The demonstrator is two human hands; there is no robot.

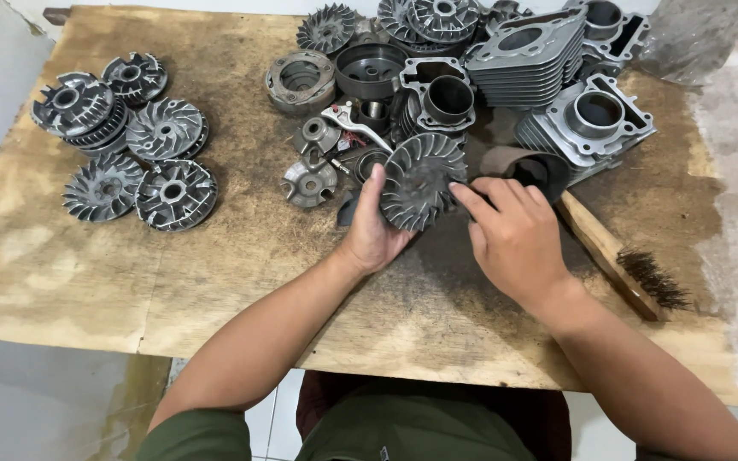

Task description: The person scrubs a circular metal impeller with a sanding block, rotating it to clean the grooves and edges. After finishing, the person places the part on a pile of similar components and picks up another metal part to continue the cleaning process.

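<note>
Fan disc [418,193] gripped upright in left hand [375,232]. Right hand [512,235] fingers touch its rim, not clenched. Wire brush [621,260] on tabletop [241,256] nearby.

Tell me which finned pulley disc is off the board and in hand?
The finned disc near the board's centre, held upright by the left hand; the right hand touches its edge. The others lie flat.

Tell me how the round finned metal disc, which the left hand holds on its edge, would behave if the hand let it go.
The finned disc is round and stands on its rim, so it would probably roll or fall flat. It looks like thick cast metal, likely stiff and heavy for its size. Its dull, grimy fins should give the left hand grip; the right hand touches its edge.
</note>
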